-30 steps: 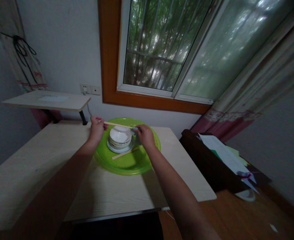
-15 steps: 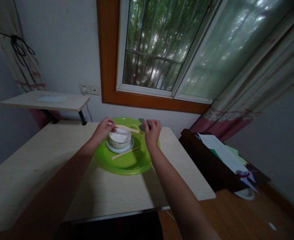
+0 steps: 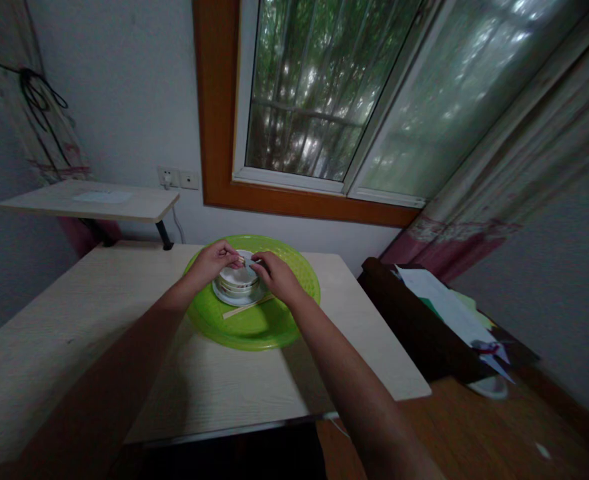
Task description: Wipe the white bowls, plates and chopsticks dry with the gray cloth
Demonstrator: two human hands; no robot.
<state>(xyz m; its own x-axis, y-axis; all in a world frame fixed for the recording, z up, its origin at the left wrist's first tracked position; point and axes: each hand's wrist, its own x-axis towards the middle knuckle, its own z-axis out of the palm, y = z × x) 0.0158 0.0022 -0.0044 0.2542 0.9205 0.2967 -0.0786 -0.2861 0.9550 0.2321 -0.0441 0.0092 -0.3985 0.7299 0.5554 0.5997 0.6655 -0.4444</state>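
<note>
Above a stack of white bowls, my two hands are brought close together. My left hand is closed on a pair of chopsticks, of which only a short pale end shows by the fingertips. In my right hand the fingers pinch a grey-green cloth, mostly hidden, against the chopsticks. The bowls sit on a white plate inside a round lime-green tray. Another pair of chopsticks lies on the tray in front of the plate.
The tray rests on a pale wooden table. A small raised shelf stands at the back left with a paper on it. Behind are the wall and a window. Dark furniture bearing papers is at the right.
My right hand has moved left with the cloth, from the far end of the chopsticks to beside my left hand. My left hand stays nearly in place.
</note>
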